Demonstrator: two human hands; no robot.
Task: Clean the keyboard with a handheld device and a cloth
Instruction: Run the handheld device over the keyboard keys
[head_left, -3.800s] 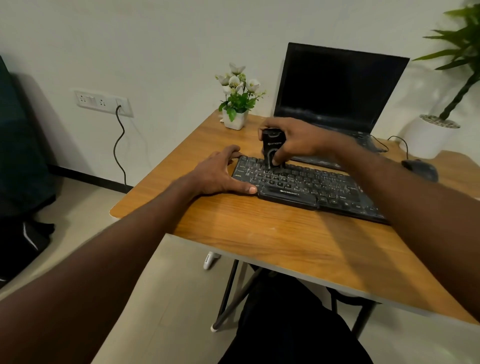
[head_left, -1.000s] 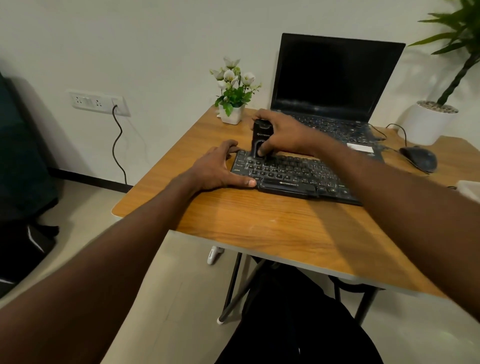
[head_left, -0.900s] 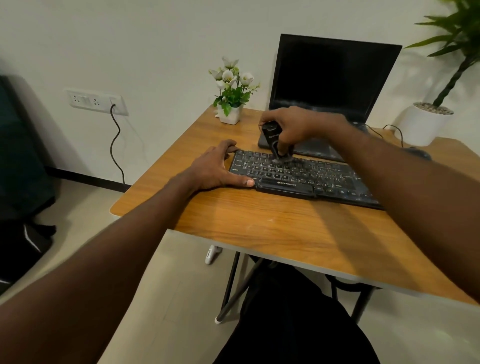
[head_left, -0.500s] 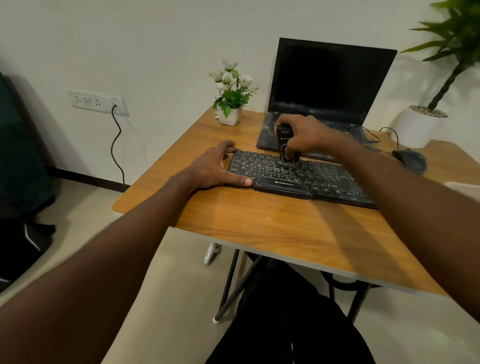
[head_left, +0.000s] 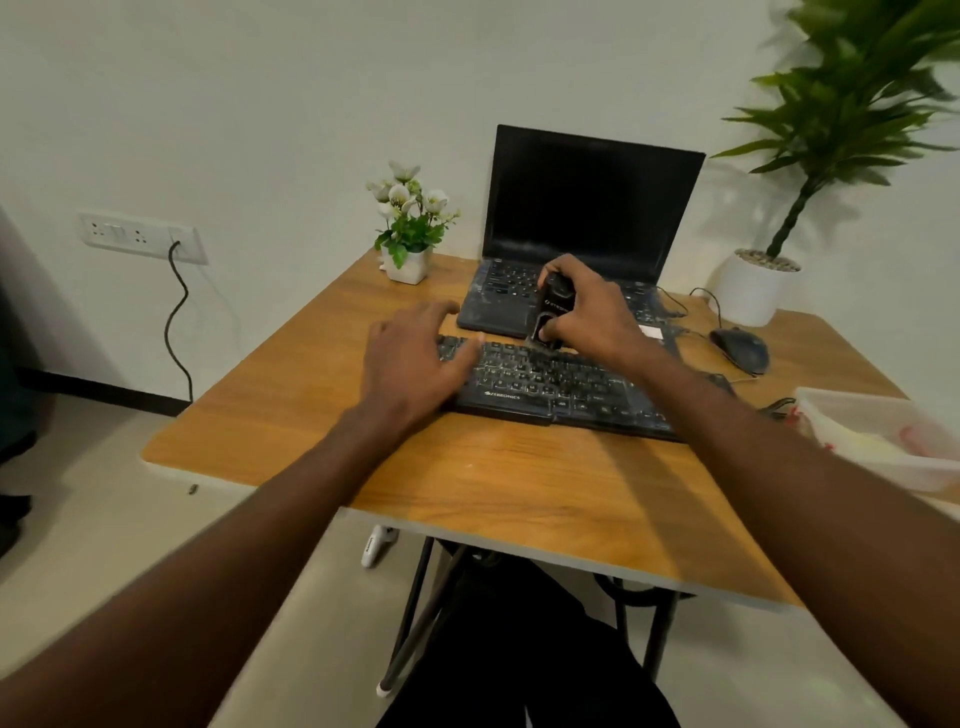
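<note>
A black keyboard (head_left: 561, 387) lies across the middle of the wooden table (head_left: 493, 483). My right hand (head_left: 589, 314) grips a small black handheld device (head_left: 551, 317), held upright with its lower end on the keyboard's far row of keys. My left hand (head_left: 410, 358) rests with fingers spread on the keyboard's left end, thumb lying over the keys. No cloth is clearly in view.
An open black laptop (head_left: 582, 218) stands just behind the keyboard. A small white flower pot (head_left: 408, 260) sits at the back left, a black mouse (head_left: 740, 349) at the right, a white tray (head_left: 883, 436) at the right edge, a large potted plant (head_left: 756, 286) behind.
My right hand has slid the device along the far key row, left then right again. My left hand has shifted slightly further over the keyboard's left end. The view has tilted, showing the white tray.
</note>
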